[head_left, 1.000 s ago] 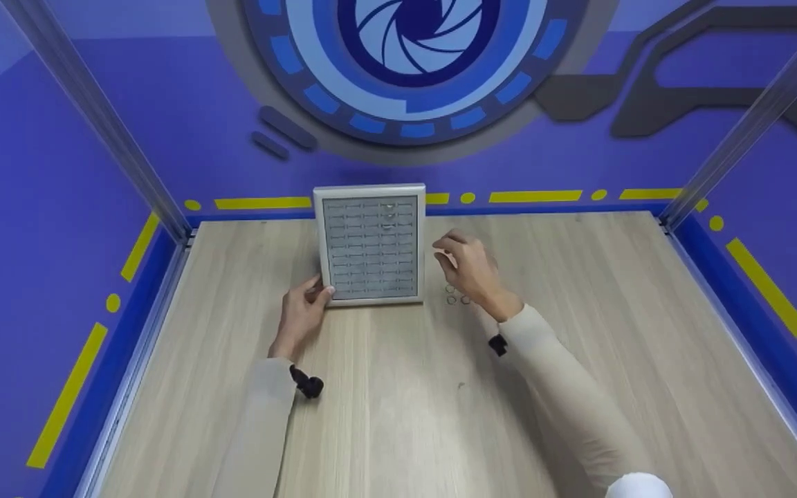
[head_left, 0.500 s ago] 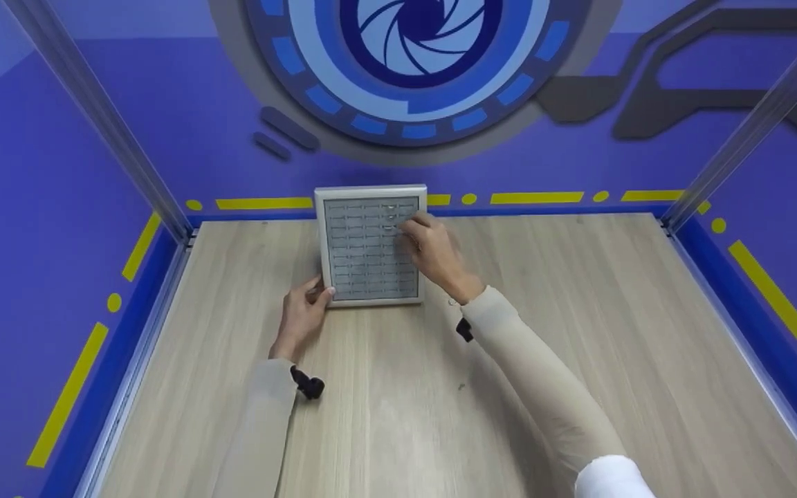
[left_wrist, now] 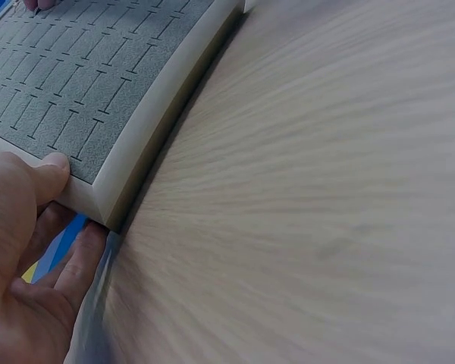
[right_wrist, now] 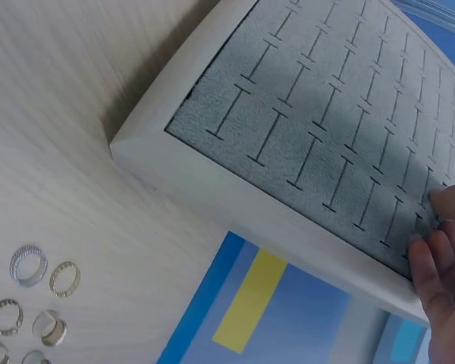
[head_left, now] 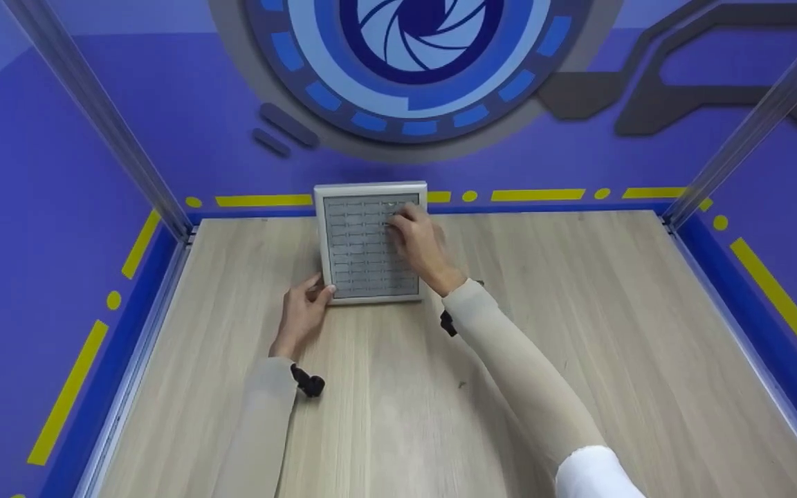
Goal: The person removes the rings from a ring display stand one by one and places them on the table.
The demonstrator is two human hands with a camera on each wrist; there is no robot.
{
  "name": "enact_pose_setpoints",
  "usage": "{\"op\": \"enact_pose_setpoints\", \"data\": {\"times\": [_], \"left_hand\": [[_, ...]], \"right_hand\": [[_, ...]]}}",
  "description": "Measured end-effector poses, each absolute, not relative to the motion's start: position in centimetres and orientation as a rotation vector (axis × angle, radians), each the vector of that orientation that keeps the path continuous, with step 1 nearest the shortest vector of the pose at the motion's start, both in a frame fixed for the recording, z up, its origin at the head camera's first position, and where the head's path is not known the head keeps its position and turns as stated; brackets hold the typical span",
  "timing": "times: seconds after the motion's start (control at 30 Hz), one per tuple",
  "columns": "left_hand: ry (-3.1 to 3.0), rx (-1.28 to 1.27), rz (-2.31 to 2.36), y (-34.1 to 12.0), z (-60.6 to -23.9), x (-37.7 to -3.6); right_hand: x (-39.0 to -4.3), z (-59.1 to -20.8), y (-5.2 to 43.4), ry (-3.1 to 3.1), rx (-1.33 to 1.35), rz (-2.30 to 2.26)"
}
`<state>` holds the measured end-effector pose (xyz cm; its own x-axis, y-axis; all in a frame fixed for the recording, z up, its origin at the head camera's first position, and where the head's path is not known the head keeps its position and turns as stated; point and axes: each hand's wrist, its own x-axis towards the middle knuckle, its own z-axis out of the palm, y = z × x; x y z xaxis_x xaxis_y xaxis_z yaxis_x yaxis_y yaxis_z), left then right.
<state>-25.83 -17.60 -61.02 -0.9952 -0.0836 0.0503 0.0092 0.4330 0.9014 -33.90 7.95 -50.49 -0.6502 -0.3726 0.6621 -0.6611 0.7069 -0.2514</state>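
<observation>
A white-framed ring display tray (head_left: 357, 280) with grey slotted foam stands leaning back near the rear wall. My left hand (head_left: 301, 311) grips its lower left corner, thumb on the front of the frame (left_wrist: 80, 199) and the other fingers behind. At the upper right slots, my right hand (head_left: 423, 245) pinches a small ring against the foam; its fingers (right_wrist: 428, 277) mostly hide that ring. Just above those fingertips a seated ring (head_left: 391, 205) glints in the top row. Many slots lower down hold nothing.
Several loose rings lie on the wooden table right of the tray, among them a silver band (right_wrist: 29, 265) and a thin gold-toned ring (right_wrist: 64, 279). The blue printed wall (head_left: 509, 166) rises close behind the tray.
My right hand has moved left from beside the tray onto its upper right slots, then slightly further up and left. The left hand keeps its grip, and the tray has stayed in place.
</observation>
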Motion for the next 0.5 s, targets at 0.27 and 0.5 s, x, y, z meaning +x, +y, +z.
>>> {"op": "enact_pose_setpoints", "data": {"times": [0.27, 0.5], "left_hand": [[-2.58, 0.05, -1.61, -17.53, -61.04, -25.71], [-2.589, 0.075, -1.628, -17.64, -61.04, -25.63]], "right_hand": [[-33.83, -50.44, 7.74, -2.359, 0.758, 0.605], [-33.66, -50.39, 7.75, -2.413, 0.772, 0.608]]}}
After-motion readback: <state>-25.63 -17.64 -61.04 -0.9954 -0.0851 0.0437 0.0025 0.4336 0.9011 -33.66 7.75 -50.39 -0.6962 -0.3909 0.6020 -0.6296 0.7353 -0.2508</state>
